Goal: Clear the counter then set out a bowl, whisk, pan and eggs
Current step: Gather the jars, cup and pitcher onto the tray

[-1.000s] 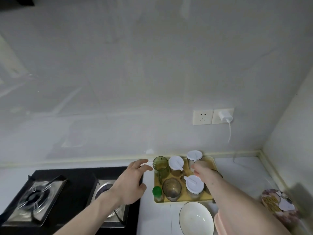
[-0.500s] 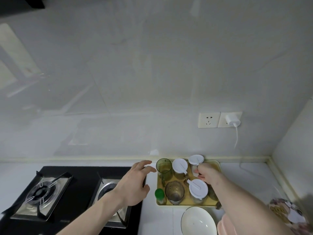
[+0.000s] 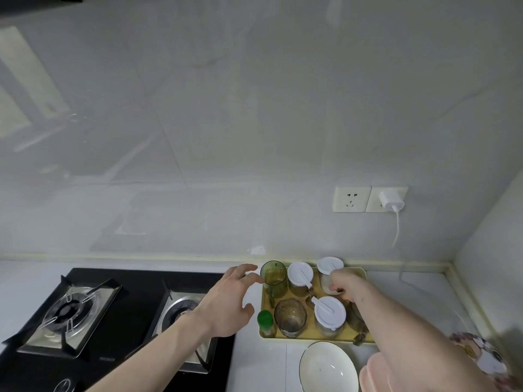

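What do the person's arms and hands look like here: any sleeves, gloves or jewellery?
Both forearms are bare up to the frame edge, with no sleeves in view. The left hand and right hand wear no gloves, and no rings, watch or bracelet show. No markings are visible on either arm.

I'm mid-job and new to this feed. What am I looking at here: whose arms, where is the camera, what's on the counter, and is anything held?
No machine: these are a person's two bare arms, filmed by a camera on their head, looking forward and down. The left hand is open, reaching toward a green glass on a yellow tray. The right hand has its grip on the rear white-lidded jar. Two more lidded jars, a clear glass and a green-capped bottle share the tray. A white bowl sits nearer, a gas stove left.
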`<state>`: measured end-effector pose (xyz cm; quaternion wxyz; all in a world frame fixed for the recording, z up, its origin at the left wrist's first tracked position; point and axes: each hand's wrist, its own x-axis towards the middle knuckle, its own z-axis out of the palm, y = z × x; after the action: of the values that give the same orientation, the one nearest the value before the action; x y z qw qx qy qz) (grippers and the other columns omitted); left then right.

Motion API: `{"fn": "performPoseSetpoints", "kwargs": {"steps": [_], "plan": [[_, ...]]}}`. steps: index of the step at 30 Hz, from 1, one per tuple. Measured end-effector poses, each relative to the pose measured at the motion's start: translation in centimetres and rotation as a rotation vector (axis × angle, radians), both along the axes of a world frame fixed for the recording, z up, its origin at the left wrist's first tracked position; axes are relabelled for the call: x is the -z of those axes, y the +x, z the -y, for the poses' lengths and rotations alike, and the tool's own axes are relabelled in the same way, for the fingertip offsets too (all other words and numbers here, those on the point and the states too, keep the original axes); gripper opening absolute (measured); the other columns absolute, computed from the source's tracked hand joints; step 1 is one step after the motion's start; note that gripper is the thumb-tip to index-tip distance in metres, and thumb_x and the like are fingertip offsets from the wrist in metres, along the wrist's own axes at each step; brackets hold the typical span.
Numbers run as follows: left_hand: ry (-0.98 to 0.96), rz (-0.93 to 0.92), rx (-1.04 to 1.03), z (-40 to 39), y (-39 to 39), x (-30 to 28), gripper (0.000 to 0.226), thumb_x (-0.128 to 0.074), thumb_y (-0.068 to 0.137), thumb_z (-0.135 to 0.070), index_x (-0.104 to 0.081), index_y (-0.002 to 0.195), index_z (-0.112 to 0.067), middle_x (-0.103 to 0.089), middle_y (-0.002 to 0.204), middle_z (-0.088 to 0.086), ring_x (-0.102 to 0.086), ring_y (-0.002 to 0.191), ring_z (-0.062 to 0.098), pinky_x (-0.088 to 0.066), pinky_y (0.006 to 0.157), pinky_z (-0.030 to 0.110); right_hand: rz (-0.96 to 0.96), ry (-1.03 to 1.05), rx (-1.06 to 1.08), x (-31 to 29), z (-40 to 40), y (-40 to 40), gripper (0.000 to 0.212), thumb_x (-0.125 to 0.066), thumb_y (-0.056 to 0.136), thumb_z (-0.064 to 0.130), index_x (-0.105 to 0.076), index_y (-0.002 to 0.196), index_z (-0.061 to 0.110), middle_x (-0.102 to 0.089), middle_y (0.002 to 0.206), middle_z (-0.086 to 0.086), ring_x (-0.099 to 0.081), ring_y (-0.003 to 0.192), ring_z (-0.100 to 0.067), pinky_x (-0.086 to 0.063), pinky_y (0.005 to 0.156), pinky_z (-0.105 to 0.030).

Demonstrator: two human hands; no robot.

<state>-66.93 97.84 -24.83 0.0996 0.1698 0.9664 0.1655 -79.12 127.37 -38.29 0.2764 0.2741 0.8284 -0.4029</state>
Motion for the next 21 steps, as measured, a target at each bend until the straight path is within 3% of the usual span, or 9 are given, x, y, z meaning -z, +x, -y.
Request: {"fn": "performPoseSetpoints", "kwargs": {"steps": [2, 5, 8, 11, 16, 21], "plan": [[-0.002, -0.003, 0.002, 0.0, 0.0, 0.0, 0.06, -0.056, 0.085, -0.017, -0.046, 0.141, -0.036, -0.027, 0.159, -0.014, -0.023, 0.147, 0.011, -0.035, 0.116, 0.029, 0.007, -0.031, -0.009, -0.2, 0.1, -0.2, 0.019, -0.046, 0.096, 0.002, -0.053, 0.113, 0.003, -0.052, 0.09, -0.014, -0.053, 0.082, -0.028, -0.048, 0.076, -0.035], [-0.001, -0.003, 0.001, -0.1, 0.1, 0.0, 0.059, -0.057, 0.085, -0.018, -0.047, 0.141, -0.036, -0.027, 0.159, -0.013, -0.024, 0.147, 0.011, -0.035, 0.115, 0.03, 0.031, -0.059, 0.019, -0.2, 0.2, -0.1, 0.028, -0.044, 0.094, 0.005, -0.056, 0.118, -0.002, -0.06, 0.108, -0.018, -0.06, 0.089, -0.028, -0.053, 0.085, -0.035], [0.001, -0.006, 0.0, 0.0, 0.1, -0.1, 0.059, -0.057, 0.085, -0.017, -0.047, 0.14, -0.036, -0.028, 0.158, -0.013, -0.024, 0.147, 0.011, -0.036, 0.115, 0.03, 0.069, -0.091, 0.076, 0.0, 0.1, 0.0, 0.03, -0.045, 0.091, 0.015, -0.058, 0.114, 0.001, -0.061, 0.105, -0.017, -0.059, 0.087, -0.028, -0.057, 0.093, -0.041], [0.001, -0.008, -0.001, 0.0, 0.1, -0.1, 0.059, -0.057, 0.085, -0.017, -0.047, 0.14, -0.036, -0.028, 0.158, -0.013, -0.026, 0.146, 0.012, -0.037, 0.114, 0.03, 0.127, -0.09, 0.03, 0.0, 0.2, 0.1, 0.032, -0.043, 0.091, 0.011, -0.057, 0.118, 0.004, -0.059, 0.105, -0.016, -0.057, 0.088, -0.028, -0.057, 0.092, -0.045], [0.005, -0.001, -0.015, 0.3, 0.2, 0.1, 0.06, -0.057, 0.084, -0.017, -0.047, 0.14, -0.036, -0.028, 0.159, -0.013, -0.025, 0.147, 0.012, -0.036, 0.117, 0.033, 0.181, -0.114, 0.064, -2.2, 0.6, 1.0, 0.036, -0.046, 0.096, 0.019, -0.05, 0.128, 0.002, -0.056, 0.128, -0.019, -0.06, 0.105, -0.031, -0.06, 0.082, -0.041], [0.008, 0.003, -0.021, 0.6, 0.5, 0.2, 0.06, -0.057, 0.085, -0.017, -0.047, 0.141, -0.036, -0.028, 0.158, -0.013, -0.025, 0.147, 0.012, -0.035, 0.117, 0.031, 0.211, -0.079, 0.009, -2.5, 0.5, 1.0, 0.033, -0.048, 0.097, 0.02, -0.047, 0.124, 0.002, -0.055, 0.123, -0.018, -0.058, 0.109, -0.032, -0.056, 0.095, -0.049]]}}
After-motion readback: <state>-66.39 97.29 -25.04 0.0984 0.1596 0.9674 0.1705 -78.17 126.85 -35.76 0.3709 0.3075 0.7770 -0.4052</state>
